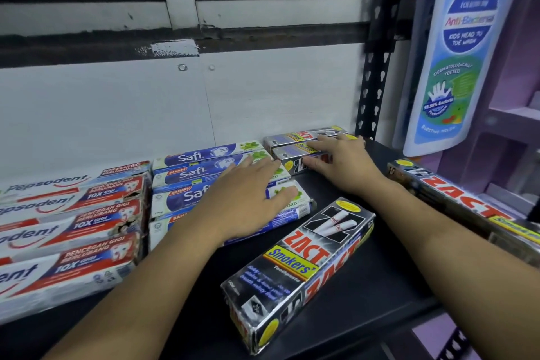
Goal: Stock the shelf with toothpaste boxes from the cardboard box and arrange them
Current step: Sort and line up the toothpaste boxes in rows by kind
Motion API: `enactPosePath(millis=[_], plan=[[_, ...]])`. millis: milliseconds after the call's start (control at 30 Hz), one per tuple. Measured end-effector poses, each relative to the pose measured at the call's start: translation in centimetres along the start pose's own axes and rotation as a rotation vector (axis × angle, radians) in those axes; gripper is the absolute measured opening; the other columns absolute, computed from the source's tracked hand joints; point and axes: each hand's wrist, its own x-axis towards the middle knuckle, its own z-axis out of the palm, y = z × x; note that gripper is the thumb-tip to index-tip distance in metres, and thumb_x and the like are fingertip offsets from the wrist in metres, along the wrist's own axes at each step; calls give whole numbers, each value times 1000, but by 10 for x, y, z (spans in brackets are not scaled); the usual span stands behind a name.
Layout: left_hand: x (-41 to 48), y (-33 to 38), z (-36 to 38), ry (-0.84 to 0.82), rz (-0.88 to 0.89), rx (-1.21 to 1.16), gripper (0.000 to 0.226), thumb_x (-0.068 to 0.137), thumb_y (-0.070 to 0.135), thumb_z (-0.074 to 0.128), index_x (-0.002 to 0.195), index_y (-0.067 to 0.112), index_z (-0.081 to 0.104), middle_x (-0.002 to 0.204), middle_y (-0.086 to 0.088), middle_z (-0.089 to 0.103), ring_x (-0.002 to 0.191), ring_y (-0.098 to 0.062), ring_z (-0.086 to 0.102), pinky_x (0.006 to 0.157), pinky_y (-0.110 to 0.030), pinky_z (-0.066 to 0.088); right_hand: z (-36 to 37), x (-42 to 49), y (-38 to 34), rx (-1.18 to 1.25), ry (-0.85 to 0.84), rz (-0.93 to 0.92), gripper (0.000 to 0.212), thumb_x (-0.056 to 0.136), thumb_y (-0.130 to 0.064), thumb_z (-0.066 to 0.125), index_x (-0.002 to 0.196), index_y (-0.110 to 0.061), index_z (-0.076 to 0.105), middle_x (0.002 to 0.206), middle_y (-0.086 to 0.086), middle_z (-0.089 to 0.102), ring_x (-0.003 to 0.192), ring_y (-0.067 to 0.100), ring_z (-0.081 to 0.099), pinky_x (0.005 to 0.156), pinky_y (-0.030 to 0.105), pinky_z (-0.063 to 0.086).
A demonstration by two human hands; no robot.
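On the black shelf (365, 295) lie rows of toothpaste boxes. My left hand (245, 202) rests flat, fingers straight, on the blue and white Safi boxes (187, 175) in the middle. My right hand (339, 161) lies on the black Zact boxes (295, 140) stacked at the back, fingers over their top and thumb against the front box. A loose Zact Smokers' box (301, 269) lies slanted at the shelf's front. Another Zact box (455, 199) lies along the right side. Red and white Pepsodent boxes (73, 228) fill the left.
A white back panel (146, 108) closes the shelf behind the boxes. A black slotted upright (371, 82) stands at the back right. A hanging anti-bacterial wash poster (464, 50) and purple shelving (508, 114) are to the right.
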Motion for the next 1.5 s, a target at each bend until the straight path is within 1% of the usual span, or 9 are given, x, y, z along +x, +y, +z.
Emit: enactPosePath(millis=[233,467,667,967,1133,1200,1267,1367,1500], plan=[[-2,1,-2,-3,-1,-2,69,95,66,32,155,34,19,164,11,14,152,-14,6,122,-39,12,1,-1,-2,-61,7,0,53,90,-62,51,136,-36,55,145,-7,50,137,28,38,112,54,16],[-3,3,-3,-10,-7,-9,69,95,65,32,156,34,17,164,13,12,152,-13,3,122,-37,9,-1,-2,-3,-75,43,26,50,88,-65,52,129,-38,60,128,-9,63,123,26,49,108,52,28],[-4,3,-4,-14,-10,-9,70,95,66,32,156,35,18,164,13,12,152,-13,3,121,-37,10,-1,-4,-3,-5,44,4,41,91,-56,55,126,-35,63,121,-9,65,121,25,50,107,54,28],[-3,2,-3,-8,-9,-11,70,95,66,33,155,34,19,164,13,13,152,-13,4,121,-38,11,-9,-9,-4,29,53,-10,40,92,-51,58,126,-31,64,123,-7,65,121,26,50,108,52,29],[-3,2,-3,-8,-10,-9,70,95,66,33,155,34,19,164,12,13,152,-14,5,121,-39,12,-13,-10,-6,30,21,-1,43,92,-49,59,131,-31,61,141,-2,55,134,26,43,112,49,28],[-4,2,-3,-8,-7,-6,70,95,66,33,156,33,18,164,12,13,152,-14,5,121,-40,12,-25,-14,-12,80,90,5,45,92,-43,61,134,-29,59,147,2,49,139,27,40,112,43,31],[-4,2,-3,-9,-3,-4,71,95,66,32,156,33,18,164,11,13,152,-15,5,122,-41,13,-42,-22,-21,144,225,3,43,92,-34,64,134,-26,60,148,3,48,137,26,44,112,40,33],[-3,1,-3,-7,-1,-6,72,94,68,31,156,33,19,164,11,14,152,-16,6,122,-44,15,-70,-39,-32,140,298,29,38,89,-30,67,127,-28,66,142,-1,55,121,21,59,108,34,41],[-3,2,-4,1,5,-15,71,94,67,32,155,31,22,163,9,19,151,-18,12,121,-45,19,-115,-75,-42,-4,213,84,34,86,-33,68,119,-34,70,115,-7,71,109,19,63,94,29,46]])
